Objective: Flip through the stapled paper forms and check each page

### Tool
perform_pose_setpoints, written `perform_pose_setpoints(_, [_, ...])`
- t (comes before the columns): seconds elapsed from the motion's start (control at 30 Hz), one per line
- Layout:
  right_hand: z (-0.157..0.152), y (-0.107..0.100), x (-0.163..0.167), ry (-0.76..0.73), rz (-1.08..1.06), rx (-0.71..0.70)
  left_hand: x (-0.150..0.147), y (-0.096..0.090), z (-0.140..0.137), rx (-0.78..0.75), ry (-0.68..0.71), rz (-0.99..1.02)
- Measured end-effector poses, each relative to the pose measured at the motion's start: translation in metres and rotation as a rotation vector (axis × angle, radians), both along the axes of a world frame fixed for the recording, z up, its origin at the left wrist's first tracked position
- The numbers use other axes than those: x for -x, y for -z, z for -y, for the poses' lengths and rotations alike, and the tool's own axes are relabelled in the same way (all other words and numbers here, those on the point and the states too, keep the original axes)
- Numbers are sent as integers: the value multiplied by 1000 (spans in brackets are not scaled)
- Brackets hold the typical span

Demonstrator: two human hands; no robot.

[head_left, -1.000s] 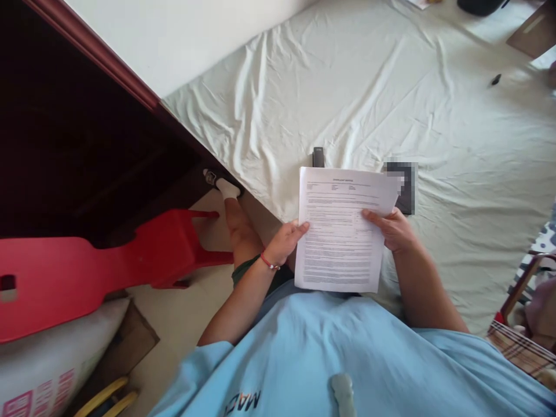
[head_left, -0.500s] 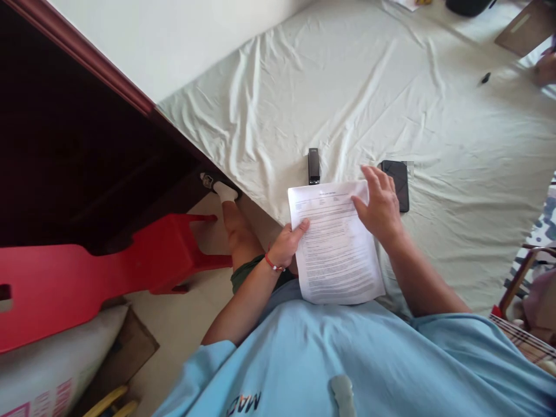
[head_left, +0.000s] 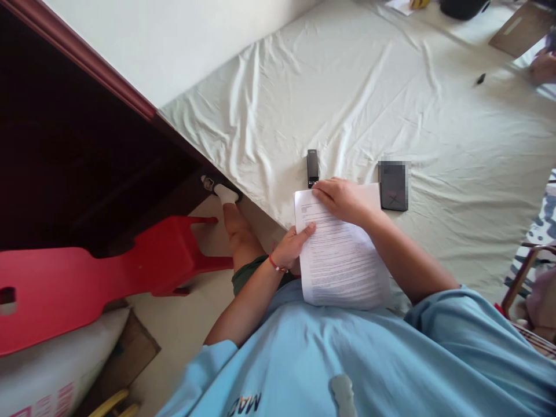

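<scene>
Left hand [head_left: 292, 245], fingers clamped on white rectangular printed sheets [head_left: 343, 266], right hand [head_left: 343, 200] across far edge, finger grip unclear

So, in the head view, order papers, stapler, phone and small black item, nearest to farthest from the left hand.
1. Papers, in the left hand
2. Stapler, beyond their top edge
3. Phone, to their right
4. Small black item, far upper right

A creased, pale sheet [head_left: 278, 121] covers the bed. On it lie a stapler [head_left: 312, 167], a phone [head_left: 394, 186] to its right and, farther off, a small black object [head_left: 480, 79], brown box [head_left: 516, 30] and black container [head_left: 464, 8].
</scene>
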State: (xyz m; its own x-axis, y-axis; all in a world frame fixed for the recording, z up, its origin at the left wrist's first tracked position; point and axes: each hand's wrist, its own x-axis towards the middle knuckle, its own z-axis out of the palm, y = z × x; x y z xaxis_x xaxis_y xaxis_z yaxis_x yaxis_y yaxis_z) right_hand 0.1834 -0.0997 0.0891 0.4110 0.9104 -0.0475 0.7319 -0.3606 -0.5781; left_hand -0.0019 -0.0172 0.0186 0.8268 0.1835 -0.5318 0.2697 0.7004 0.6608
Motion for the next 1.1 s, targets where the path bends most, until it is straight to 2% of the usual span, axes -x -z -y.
perform_pose_setpoints(0.1, [-1, 9, -7, 71, -115, 59, -6, 2, 1, -3, 32, -17])
perform_pose_setpoints(0.17, [-2, 15, -12, 116, -110, 101, -14, 3, -3, -64, -4, -9])
perform_pose_setpoints(0.3, [-6, 25, -21, 130, -89, 186, -40, 5, -22, -388, -149, -16])
perform_pose_setpoints(0.43, [-15, 33, -29, 66, -20, 304, -71, 5, -47, -736, -14, -248])
perform_pose_setpoints(0.5, [-19, 37, -33, 41, 25, 341, -84, 3, -54, -832, 38, -301])
perform_pose_setpoints(0.57, [-24, 42, -37, 33, 71, 354, -95, 0, -58, -832, 46, -353])
perform_pose_setpoints(0.7, [-31, 52, -45, 51, 122, 385, -110, -9, -59, -593, 20, -493])
perform_pose_setpoints(0.77, [-34, 57, -50, 67, 120, 395, -114, -13, -59, -526, 5, -521])
perform_pose_setpoints(1.0, [-37, 62, -58, 89, 127, 366, -118, -12, -57, -506, -55, -498])
perform_pose_setpoints(1.1, [-30, 64, -49, 152, 145, 249, -117, -7, -56, -520, -75, -484])
